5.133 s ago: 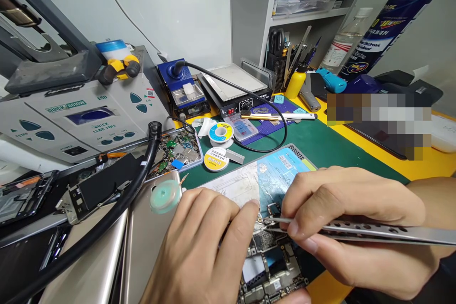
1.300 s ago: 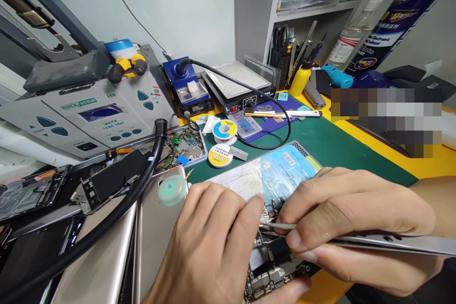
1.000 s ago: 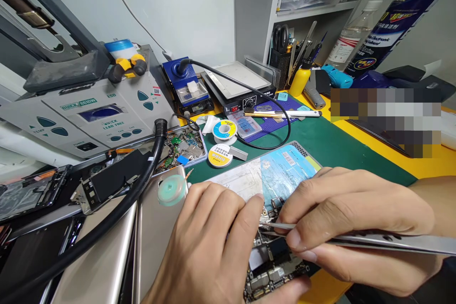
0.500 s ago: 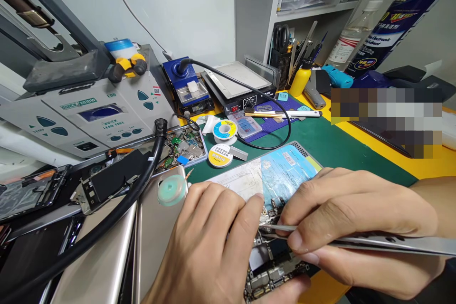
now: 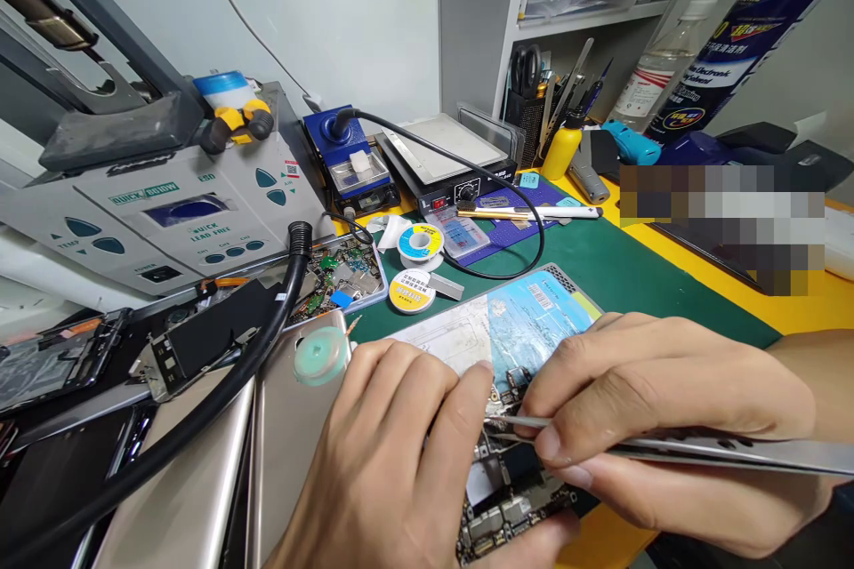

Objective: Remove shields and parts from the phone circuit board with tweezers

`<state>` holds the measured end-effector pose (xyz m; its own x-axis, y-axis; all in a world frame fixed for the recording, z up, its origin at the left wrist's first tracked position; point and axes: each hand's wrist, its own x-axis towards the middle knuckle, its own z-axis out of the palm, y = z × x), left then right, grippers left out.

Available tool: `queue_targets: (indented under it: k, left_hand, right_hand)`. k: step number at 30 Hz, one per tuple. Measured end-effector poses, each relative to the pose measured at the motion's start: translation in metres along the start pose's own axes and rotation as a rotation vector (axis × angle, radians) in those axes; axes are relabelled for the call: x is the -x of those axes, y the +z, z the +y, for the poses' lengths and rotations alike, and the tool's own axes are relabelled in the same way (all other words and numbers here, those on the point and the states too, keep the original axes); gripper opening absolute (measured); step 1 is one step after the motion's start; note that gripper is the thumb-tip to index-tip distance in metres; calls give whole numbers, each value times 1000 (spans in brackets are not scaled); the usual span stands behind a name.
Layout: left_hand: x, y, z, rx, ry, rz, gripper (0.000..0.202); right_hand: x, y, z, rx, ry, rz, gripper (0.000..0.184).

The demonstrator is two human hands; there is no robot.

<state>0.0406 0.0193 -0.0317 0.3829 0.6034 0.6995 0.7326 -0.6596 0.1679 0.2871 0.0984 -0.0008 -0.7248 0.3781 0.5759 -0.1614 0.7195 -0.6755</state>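
My left hand (image 5: 400,453) is closed round the left side of a small circuit board (image 5: 490,523), its thumb along the near edge and its index fingertip at the board's upper part. The board is dark, with metal shields and small connectors; part of it is hidden under my fingers. In my right hand (image 5: 640,413) a pair of metal tweezers (image 5: 707,452) is pinched between thumb and fingers. Their tips point left and reach the upper part of the board, near my left index finger. I cannot tell whether the tips grip anything.
A hot-air station (image 5: 180,213) with a black hose (image 5: 220,427) stands left. A solder spool (image 5: 420,242), a green wire spool (image 5: 322,356) and a tray of boards (image 5: 343,276) lie ahead. Further back are a heating plate (image 5: 440,151) and a yellow bottle (image 5: 561,147).
The tweezers and my right fingers have shifted very slightly at the board, a little to the left. My left hand still holds the board in the same place.
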Motion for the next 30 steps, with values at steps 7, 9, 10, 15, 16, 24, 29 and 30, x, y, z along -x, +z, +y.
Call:
queue_targets:
  k: [7,9,10,15,16,24,29,30]
  left_hand:
    - [-6,-14,-1,-8,24,-144,56]
    - [-4,-13,0,-20,19,-123,53]
    - [-4,-11,0,-23,14,-124,53]
    - [-6,-11,3,-32,-10,-106,50]
    - [-8,-11,4,-34,-8,-101,48]
    - [-7,-11,4,-38,-7,-97,49]
    - [-6,-14,4,-30,-9,-116,48]
    - [-6,-14,4,-29,-12,-118,47]
  right_hand:
    - [2,1,-5,47,12,11,18]
    - [2,1,-6,59,18,-9,19]
    - [2,1,-6,64,18,-19,20]
    - [2,1,-9,66,11,-31,20]
    - [2,2,-9,64,19,-27,19]
    - [4,4,-9,64,31,-2,21]
    - [5,5,-8,64,35,-8,18]
    - [6,5,-9,67,41,-6,17]
